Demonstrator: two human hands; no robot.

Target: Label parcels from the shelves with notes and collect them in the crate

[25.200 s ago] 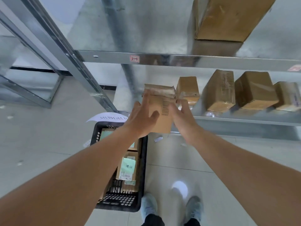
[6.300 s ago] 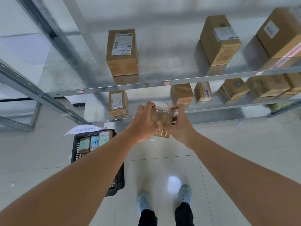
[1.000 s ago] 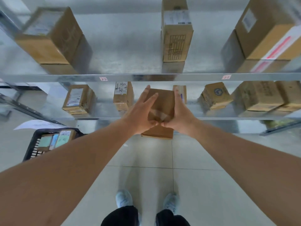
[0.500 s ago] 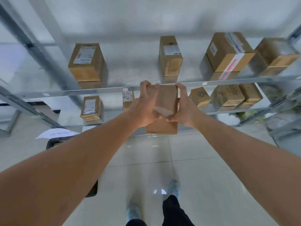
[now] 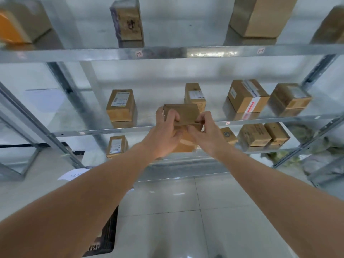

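My left hand [image 5: 163, 135] & right hand [image 5: 202, 135] are clamped on the parcel [image 5: 181, 113] at frame centre, before the shelves [image 5: 186, 53] — I'd keep thumbs firm, turn it flat-face up for the note, crate [image 5: 106, 237] sitting lower left.

The lower half of the held parcel [image 5: 181, 112] is covered by the left hand [image 5: 165, 135] and right hand [image 5: 205, 135]; the box [image 5: 183, 146] directly behind the hands shows only a corner; the crate [image 5: 107, 233] below the left forearm is mostly hidden by that arm. Above the hands, the top-shelf boxes [image 5: 260, 15] are cut off by the upper edge; print on the shelf tag [image 5: 139, 54] and on the paper sheet [image 5: 73, 175] left of the forearm is too blurred to read.
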